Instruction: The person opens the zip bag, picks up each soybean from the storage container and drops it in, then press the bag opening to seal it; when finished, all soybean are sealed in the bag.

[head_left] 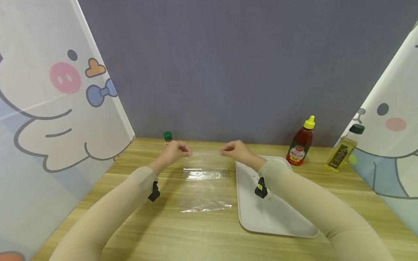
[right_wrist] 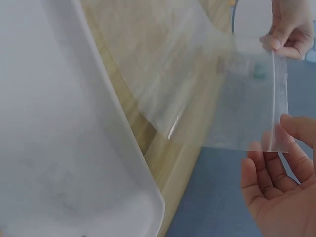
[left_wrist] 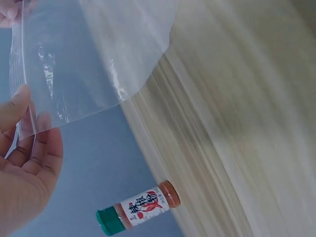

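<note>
A clear zip-top plastic bag is stretched between both hands, its zip strip along the top edge. My left hand pinches the upper left corner between thumb and fingers. At the opposite corner my right hand pinches the same strip, as the right wrist view shows with the thumb over the film. Below the hands the bag hangs down and its lower part spreads over the wooden table. Behind the left hand stands a small spice bottle with a green cap, its label facing the left wrist camera.
A white tray lies right of the bag, partly under the right forearm, with a few tiny bits on it. Farther back at right stand a red sauce bottle with a yellow nozzle and an oil bottle. A grey wall closes the back.
</note>
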Demonstrator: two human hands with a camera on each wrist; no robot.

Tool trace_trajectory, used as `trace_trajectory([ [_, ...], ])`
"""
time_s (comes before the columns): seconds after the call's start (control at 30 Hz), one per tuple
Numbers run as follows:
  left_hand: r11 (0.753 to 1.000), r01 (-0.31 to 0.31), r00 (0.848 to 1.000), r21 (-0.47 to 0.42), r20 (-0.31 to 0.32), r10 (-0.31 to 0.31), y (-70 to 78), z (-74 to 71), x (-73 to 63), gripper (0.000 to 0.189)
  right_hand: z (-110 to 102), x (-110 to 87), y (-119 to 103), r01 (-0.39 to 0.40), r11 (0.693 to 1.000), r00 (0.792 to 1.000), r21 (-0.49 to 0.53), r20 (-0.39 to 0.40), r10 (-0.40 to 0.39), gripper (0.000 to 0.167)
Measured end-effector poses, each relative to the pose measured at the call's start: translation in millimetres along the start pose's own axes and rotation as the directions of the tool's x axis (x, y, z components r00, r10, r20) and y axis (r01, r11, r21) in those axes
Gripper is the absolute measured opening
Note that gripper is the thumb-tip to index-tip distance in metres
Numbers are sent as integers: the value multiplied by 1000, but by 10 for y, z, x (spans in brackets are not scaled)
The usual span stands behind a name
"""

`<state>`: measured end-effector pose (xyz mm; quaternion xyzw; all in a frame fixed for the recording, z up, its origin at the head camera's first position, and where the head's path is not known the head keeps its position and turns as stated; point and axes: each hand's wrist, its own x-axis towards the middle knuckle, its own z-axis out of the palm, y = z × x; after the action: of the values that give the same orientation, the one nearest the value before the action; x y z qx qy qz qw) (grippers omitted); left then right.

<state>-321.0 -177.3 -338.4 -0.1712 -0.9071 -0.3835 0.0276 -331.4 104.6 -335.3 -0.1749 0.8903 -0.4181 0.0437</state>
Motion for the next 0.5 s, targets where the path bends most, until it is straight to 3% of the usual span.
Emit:
trace_trajectory([
  [0.27,996,-77,997,54,2,77,58,29,-172,5,129,-205,-83,48,999,996,24,79,-49,17],
  [0.5,992,-109,994,57,5,109,61,48,-261,4,194,-267,-170,37,999,992,-7,118,-36,20],
])
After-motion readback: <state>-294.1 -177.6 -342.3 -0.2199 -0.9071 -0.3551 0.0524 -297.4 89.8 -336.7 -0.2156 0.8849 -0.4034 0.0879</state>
